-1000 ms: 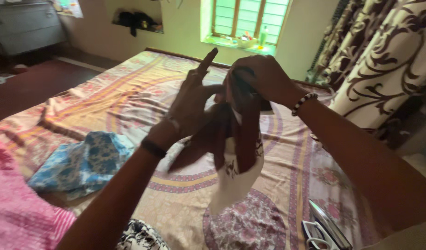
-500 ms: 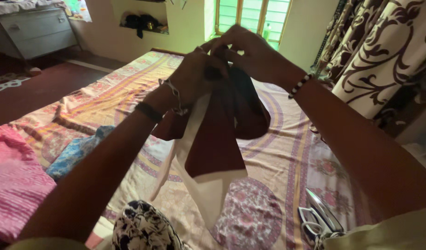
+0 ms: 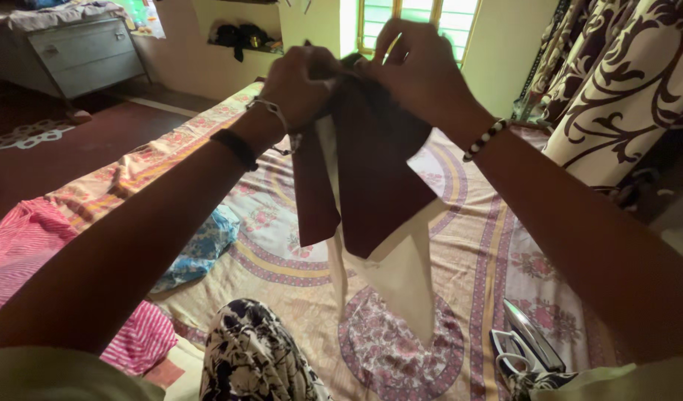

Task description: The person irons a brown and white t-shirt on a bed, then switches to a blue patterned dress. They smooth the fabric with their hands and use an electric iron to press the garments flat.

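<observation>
A bed (image 3: 460, 245) with a cream, floral-patterned sheet fills the room, under a green-lit window (image 3: 412, 18) at its far end. Patterned curtains (image 3: 623, 82) hang along its right side, and a grey cabinet (image 3: 82, 48) stands far off to its left. On the bed lie a pink striped cloth (image 3: 37, 252), a blue cloth (image 3: 197, 249) and a clothes iron (image 3: 531, 345). Above the bed, the left hand (image 3: 304, 82) and right hand (image 3: 419, 70) are both clenched on the top edge of a maroon garment with cream lining (image 3: 375, 186), which hangs in the air.

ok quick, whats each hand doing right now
left hand: closed on the top of the maroon cloth
right hand: closed on the same cloth's top edge
</observation>
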